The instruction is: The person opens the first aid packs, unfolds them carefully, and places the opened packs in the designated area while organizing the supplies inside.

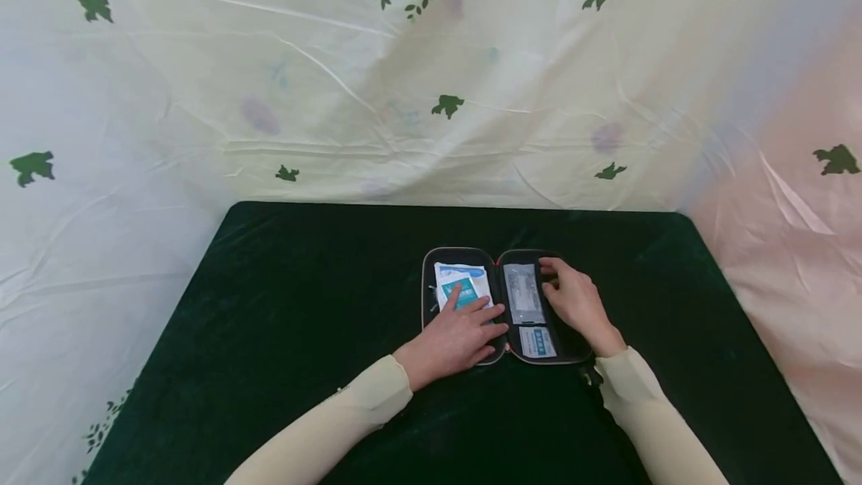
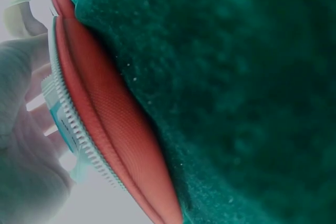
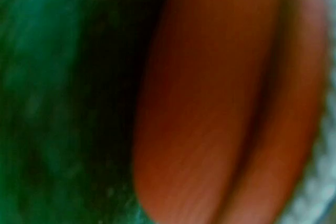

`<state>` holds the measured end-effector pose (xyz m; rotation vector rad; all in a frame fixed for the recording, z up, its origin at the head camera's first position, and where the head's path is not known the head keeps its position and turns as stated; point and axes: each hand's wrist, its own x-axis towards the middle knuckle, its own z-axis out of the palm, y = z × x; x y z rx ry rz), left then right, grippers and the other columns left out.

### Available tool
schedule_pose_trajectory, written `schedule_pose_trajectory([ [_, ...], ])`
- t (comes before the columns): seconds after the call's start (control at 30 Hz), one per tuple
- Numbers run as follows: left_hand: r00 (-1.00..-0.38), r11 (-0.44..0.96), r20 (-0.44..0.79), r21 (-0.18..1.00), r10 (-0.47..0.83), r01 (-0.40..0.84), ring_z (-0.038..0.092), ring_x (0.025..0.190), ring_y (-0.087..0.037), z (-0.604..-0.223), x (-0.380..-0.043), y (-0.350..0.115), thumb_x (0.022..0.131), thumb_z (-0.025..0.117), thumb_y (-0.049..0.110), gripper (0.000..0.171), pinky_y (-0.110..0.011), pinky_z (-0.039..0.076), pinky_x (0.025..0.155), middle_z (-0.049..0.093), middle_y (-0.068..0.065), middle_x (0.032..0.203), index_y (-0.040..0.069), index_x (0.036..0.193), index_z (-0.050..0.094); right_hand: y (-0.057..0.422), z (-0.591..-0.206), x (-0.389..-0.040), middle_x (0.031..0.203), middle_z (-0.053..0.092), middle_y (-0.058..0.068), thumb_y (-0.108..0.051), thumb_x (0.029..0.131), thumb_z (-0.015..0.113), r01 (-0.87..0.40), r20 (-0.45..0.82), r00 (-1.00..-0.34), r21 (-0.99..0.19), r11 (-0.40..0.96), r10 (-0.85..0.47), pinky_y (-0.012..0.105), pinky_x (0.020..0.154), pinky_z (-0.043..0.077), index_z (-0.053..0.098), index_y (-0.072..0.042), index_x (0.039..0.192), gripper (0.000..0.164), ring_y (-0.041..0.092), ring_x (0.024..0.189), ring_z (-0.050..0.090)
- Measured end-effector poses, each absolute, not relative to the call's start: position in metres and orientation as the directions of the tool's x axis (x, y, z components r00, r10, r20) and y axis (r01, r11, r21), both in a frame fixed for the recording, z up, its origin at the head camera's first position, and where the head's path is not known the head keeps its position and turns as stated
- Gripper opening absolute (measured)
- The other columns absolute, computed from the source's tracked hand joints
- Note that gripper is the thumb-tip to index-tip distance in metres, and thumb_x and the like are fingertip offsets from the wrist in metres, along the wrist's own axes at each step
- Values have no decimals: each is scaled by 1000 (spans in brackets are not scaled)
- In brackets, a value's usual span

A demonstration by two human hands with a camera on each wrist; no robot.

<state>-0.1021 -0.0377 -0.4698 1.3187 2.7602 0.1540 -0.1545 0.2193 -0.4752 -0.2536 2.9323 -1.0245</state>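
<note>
A zippered case [image 1: 465, 251] lies unfolded on the table, black inside, with a red outer shell [image 2: 115, 114] in the left wrist view. White and teal packets [image 1: 461, 287] fill its left half. My left hand [image 1: 461, 335] rests over them, fingers spread. In the right half are a clear plastic packet [image 1: 524, 294] and, below it, a small white and blue packet [image 1: 536, 343]. My right hand [image 1: 575, 302] is bent over this half, its fingertips close beside the clear packet's right edge. Only the shell [image 3: 205, 103] shows in the right wrist view, blurred.
The table wears a dark green velvety cloth [image 1: 303, 283]. Behind it and on both sides hang pale sheets [image 1: 337, 96] printed with green leaves. A small dark item [image 1: 590, 377] lies by the right sleeve.
</note>
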Motion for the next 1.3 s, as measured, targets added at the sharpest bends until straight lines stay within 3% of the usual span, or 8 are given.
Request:
schedule_pose_trajectory([
  [0.17,-618,617,-24,100,786,781,35,152,-24,-470,-101,-36,104,61,42,46,-67,16,121,43,-1,162,26,148,59,220,-474,-152,135,60,30,-4,104,54,-123,23,-990,-644,755,-142,57,93,49,48,4,146,44,39,108,60],
  [0.47,-610,607,14,73,792,791,29,154,-24,-461,-94,-44,105,60,41,47,-66,15,122,41,-2,163,26,149,57,213,-468,-136,129,61,23,-15,104,59,-165,139,-985,-616,770,-99,53,85,53,58,1,140,39,36,106,63],
  [0.6,-633,630,64,61,772,774,35,152,-23,-453,-88,-55,106,58,42,45,-62,17,123,48,1,158,26,148,58,208,-467,-126,125,63,21,-18,104,61,-192,175,-979,-630,753,-104,51,83,51,62,-1,137,38,34,105,62],
  [0.93,-650,644,199,103,733,758,49,141,-22,-446,-83,-89,106,57,44,40,-58,23,123,65,3,140,24,138,67,188,-466,-108,134,63,17,-23,105,62,-260,209,-965,-692,673,-159,57,95,51,64,-7,137,36,33,111,61],
  [1.1,-700,684,191,151,688,713,45,145,-24,-452,-84,-99,104,59,46,42,-60,25,122,60,-1,147,24,139,65,175,-468,-101,135,65,15,-27,105,62,-272,195,-962,-709,651,-189,59,98,51,65,-8,136,36,34,121,62],
  [1.3,-752,732,80,185,654,656,25,156,-29,-459,-84,-103,104,54,55,56,-65,21,121,34,-5,167,25,151,53,165,-469,-100,137,65,16,-26,105,63,-295,175,-953,-718,631,-246,59,97,52,64,-10,138,37,35,122,63],
])
